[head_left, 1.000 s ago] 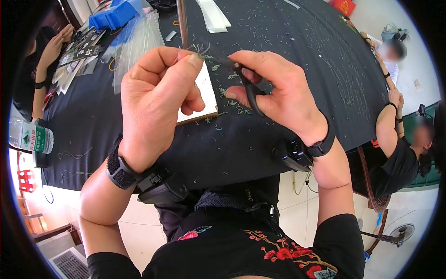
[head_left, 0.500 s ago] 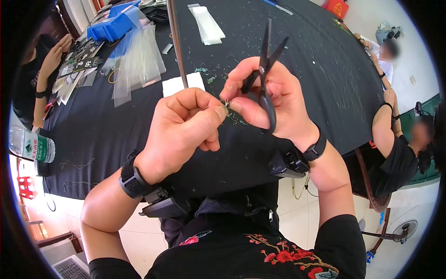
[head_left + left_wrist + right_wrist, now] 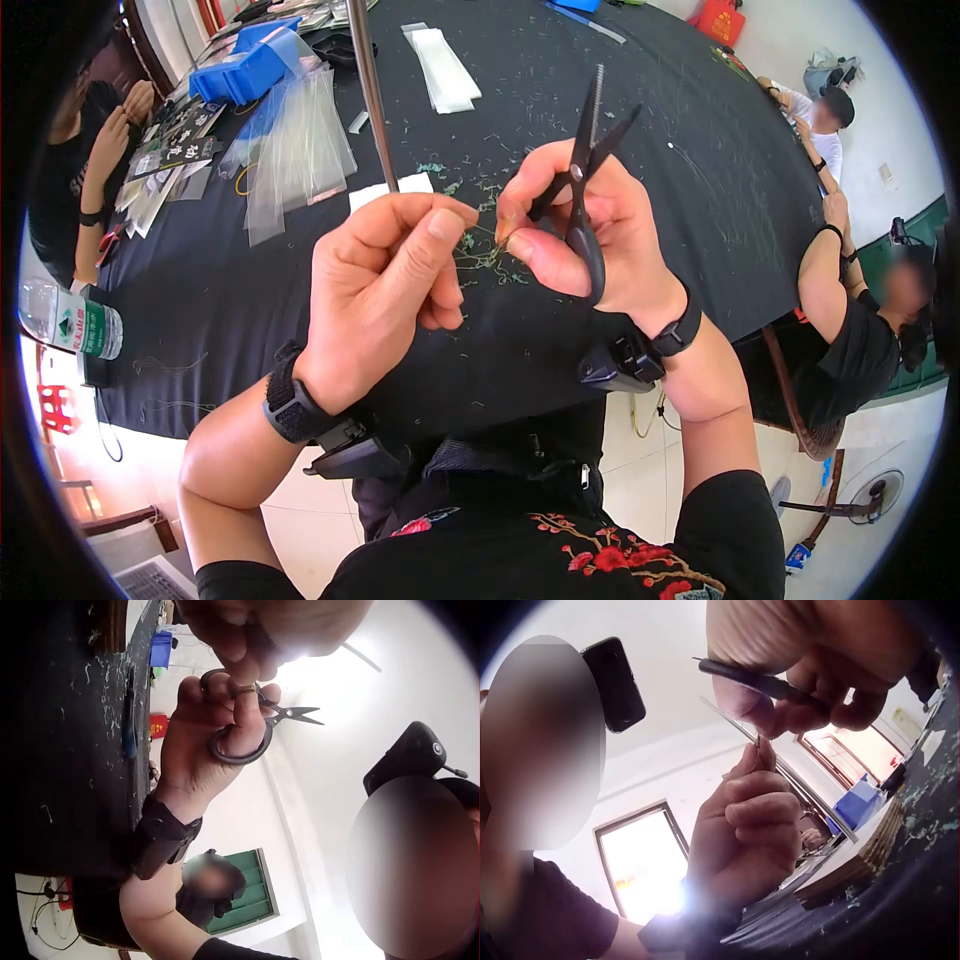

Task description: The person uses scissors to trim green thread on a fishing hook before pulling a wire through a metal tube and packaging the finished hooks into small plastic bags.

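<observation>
Black scissors (image 3: 578,175) hang on the right hand (image 3: 610,240), blades partly spread and pointing away from the body. The right thumb and forefinger pinch thin strands (image 3: 490,238) that run across to the left hand (image 3: 385,285). The left thumb and forefinger pinch the strands' other end, the remaining fingers curled. In the left wrist view the scissors (image 3: 281,714) have a finger loop around the right thumb. In the right wrist view the left hand (image 3: 742,825) is just below the right hand (image 3: 810,667), a tiny bit of strand (image 3: 758,742) between their fingertips.
A metal pole (image 3: 372,95) rises beside a white-topped block (image 3: 410,184). Green clippings (image 3: 430,168) litter the black cloth (image 3: 700,240). Clear sheets (image 3: 305,150), a blue bin (image 3: 240,70) and a bottle (image 3: 85,322) lie left. Other people sit at both sides.
The scissors have swung upright on the right hand, away from the left fingertips. Both hands came together lower over the cloth, then parted slightly, with strands stretched between them.
</observation>
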Available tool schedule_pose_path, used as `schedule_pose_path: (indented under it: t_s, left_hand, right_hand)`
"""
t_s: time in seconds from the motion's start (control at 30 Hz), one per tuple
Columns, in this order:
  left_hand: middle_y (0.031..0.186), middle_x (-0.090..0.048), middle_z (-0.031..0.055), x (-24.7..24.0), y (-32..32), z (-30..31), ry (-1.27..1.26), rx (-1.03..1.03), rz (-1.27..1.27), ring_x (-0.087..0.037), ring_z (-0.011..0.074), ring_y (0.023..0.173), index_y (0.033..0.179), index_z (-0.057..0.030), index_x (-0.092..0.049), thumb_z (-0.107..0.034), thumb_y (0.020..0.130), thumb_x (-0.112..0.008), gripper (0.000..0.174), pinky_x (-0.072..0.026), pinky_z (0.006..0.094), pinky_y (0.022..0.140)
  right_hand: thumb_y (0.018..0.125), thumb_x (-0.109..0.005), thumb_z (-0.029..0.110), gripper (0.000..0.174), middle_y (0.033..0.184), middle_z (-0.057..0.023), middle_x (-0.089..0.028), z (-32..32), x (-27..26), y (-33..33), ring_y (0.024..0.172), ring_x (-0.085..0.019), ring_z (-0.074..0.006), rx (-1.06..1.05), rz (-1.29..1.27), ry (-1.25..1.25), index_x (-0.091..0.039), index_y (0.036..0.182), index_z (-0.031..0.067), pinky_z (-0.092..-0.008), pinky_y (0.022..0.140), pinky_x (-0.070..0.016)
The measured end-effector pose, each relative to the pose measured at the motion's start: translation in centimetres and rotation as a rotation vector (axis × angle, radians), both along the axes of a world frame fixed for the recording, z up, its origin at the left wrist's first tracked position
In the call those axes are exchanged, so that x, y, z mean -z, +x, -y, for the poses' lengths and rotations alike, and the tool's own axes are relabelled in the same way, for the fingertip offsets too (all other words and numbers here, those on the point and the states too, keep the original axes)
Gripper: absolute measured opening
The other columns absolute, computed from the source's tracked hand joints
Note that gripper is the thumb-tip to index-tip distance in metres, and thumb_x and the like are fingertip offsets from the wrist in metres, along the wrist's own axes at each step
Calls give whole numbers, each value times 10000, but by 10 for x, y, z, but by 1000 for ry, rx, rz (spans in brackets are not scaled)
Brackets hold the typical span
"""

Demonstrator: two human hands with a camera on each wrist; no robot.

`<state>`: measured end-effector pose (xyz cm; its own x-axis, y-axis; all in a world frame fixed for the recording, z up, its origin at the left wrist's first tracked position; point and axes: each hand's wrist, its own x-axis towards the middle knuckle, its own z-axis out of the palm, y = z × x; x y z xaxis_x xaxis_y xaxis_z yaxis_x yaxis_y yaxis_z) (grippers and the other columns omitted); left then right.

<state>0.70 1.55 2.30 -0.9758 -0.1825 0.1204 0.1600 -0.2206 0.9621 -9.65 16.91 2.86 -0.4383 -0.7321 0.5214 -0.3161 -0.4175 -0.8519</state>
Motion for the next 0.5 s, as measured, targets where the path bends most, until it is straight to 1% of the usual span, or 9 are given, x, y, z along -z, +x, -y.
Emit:
schedule_pose_path:
  t_s: [0.03, 0.1, 0.2, 0.23, 0.27, 0.3, 0.4, 0.43, 0.5]
  left_hand:
    - [561, -532, 3, 1, -1, 0, -4, -8, -35, -505, 52, 455, 919, -15, -563, -207, 887, -496, 205, -376, 160, 409]
    - [548, -520, 8, 2, -1, 0, -13, -32, -3, -491, 51, 441, 937, -17, -546, -214, 893, -483, 212, -366, 162, 399]
    - [551, -528, 21, 4, -2, 2, 24, 3, 34, -499, 62, 440, 944, -24, -515, -221, 906, -451, 210, -367, 159, 391]
    - [595, -555, 42, 3, -2, 2, 85, 25, 46, -517, 73, 450, 947, -30, -501, -226, 911, -436, 210, -374, 158, 390]
    - [639, -582, 63, 3, -1, 1, 146, 48, 60, -535, 84, 460, 950, -35, -487, -231, 916, -421, 210, -380, 157, 390]
    - [639, -582, 63, 2, 0, -1, 148, 48, 58, -535, 84, 460, 950, -35, -487, -231, 916, -421, 210, -380, 157, 390]
    - [879, -617, 127, 1, 2, -6, 143, -96, -104, -592, 114, 519, 956, -51, -480, -239, 918, -413, 203, -398, 158, 388]
    - [879, -617, 127, 1, 1, -6, 142, -94, -108, -592, 114, 519, 956, -51, -480, -239, 918, -413, 203, -398, 158, 388]
    - [890, -615, 123, -2, 1, -6, 86, -188, -198, -593, 111, 519, 966, -50, -484, -222, 914, -426, 189, -394, 157, 382]
  right_hand:
    - [732, -582, -48, 294, 790, -29, -544, 0, 0, 0, 756, -526, -82, -17, -5, 22, -476, 996, 25, -218, 705, -421]
    - [730, -584, -51, 298, 792, -30, -547, 1, 2, 2, 756, -526, -80, -16, 6, 8, -477, 998, 21, -216, 703, -422]
    - [726, -586, -54, 305, 792, -27, -551, 1, 2, 1, 757, -526, -76, 14, 12, -40, -479, 1002, 17, -211, 704, -422]
    - [725, -587, -55, 308, 790, -25, -552, 1, 2, 1, 757, -526, -74, 41, 14, -73, -480, 1005, 16, -208, 706, -422]
    - [723, -588, -57, 304, 786, -17, -553, 2, 2, 1, 756, -525, -68, 129, -46, -97, -483, 997, 23, -203, 687, -416]
    - [723, -588, -57, 304, 786, -17, -553, 2, 2, 0, 756, -525, -68, 129, -49, -96, -483, 997, 23, -203, 687, -416]
    - [724, -594, -52, 292, 791, -7, -555, -1, -1, -5, 730, -524, -64, 292, -227, -128, -485, 981, 33, -194, 654, -388]
    - [724, -594, -52, 292, 791, -7, -555, -2, -1, -6, 730, -524, -64, 294, -231, -129, -485, 981, 33, -194, 654, -388]
    - [722, -598, -49, 297, 786, -4, -555, -2, -2, -7, 725, -523, -64, 294, -238, -172, -483, 983, 33, -188, 654, -385]
